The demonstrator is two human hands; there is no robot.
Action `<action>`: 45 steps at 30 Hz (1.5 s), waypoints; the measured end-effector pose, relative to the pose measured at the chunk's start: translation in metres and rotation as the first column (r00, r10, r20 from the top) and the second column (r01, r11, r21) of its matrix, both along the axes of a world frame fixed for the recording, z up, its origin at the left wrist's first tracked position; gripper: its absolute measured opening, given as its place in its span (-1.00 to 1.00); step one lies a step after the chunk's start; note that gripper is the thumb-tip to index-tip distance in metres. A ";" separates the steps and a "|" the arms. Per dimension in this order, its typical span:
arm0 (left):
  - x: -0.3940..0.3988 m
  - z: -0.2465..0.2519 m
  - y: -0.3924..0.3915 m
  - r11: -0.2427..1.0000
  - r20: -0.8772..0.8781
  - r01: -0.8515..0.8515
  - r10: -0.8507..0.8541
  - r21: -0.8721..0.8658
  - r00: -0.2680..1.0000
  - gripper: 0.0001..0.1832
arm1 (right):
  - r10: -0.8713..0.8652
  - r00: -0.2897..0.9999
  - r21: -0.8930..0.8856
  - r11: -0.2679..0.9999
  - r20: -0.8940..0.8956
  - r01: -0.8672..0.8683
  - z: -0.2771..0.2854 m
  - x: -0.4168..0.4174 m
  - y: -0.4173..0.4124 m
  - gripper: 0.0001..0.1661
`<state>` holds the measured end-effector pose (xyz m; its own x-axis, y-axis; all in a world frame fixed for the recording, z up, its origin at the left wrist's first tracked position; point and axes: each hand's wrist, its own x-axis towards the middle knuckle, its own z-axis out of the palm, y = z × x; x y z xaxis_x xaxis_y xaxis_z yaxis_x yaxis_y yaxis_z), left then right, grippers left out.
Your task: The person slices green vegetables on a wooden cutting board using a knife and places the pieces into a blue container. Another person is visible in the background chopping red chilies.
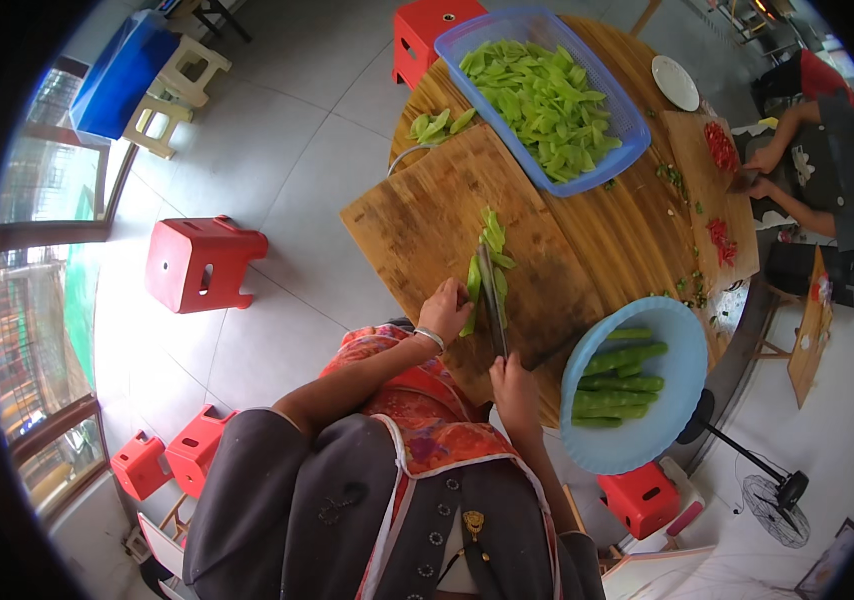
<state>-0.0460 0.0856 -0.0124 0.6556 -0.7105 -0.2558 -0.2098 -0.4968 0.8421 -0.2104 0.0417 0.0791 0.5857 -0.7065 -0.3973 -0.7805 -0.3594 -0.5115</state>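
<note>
My right hand (514, 394) grips the handle of a kitchen knife (491, 296), whose blade is seen nearly edge-on. The knife stands over a wooden cutting board (427, 202), among pale green pieces. My left hand (445, 311), with a bracelet at the wrist, bends its fingers onto a peeled green stem piece (473, 289) left of the blade. Cut green slices (494, 232) lie around the blade's far end. To the right, a light blue basin (678, 375) holds several peeled green stems (618, 382). Behind the board, a blue-violet plastic basket (625, 161) holds many green slices (535, 101).
A few slices (438, 126) lie on the round wooden table (622, 225) beside the board. Across it, another person's hands (764, 165) work with a knife at a board (697, 180) with chopped red peppers (721, 146). A white plate (675, 82) and red stool (201, 262) are nearby.
</note>
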 end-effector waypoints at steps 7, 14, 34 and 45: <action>0.001 0.001 -0.001 1.000 -0.042 0.001 -0.002 -0.024 0.999 -0.74 | -0.017 0.995 -0.040 0.999 0.100 0.021 -0.015 0.017 -0.025 -0.75; 0.001 -0.002 0.001 1.000 -0.008 -0.011 0.011 -0.029 1.000 -0.73 | 0.030 0.999 0.051 0.998 -0.037 -0.028 0.017 -0.007 -0.013 -0.76; -0.001 0.000 0.001 0.999 -0.015 -0.026 0.025 -0.028 1.000 -0.73 | 0.104 0.994 -0.002 0.995 0.038 -0.104 0.006 -0.004 -0.031 -0.75; 0.000 0.006 0.000 1.000 -0.010 -0.007 0.007 -0.024 1.000 -0.74 | 0.030 0.990 -0.021 0.999 0.136 -0.028 0.004 0.001 -0.036 -0.74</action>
<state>-0.0457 0.0860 -0.0067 0.6579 -0.7121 -0.2450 -0.1981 -0.4775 0.8560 -0.2092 0.0059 0.0834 0.6538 -0.6953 -0.2985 -0.6929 -0.3916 -0.6055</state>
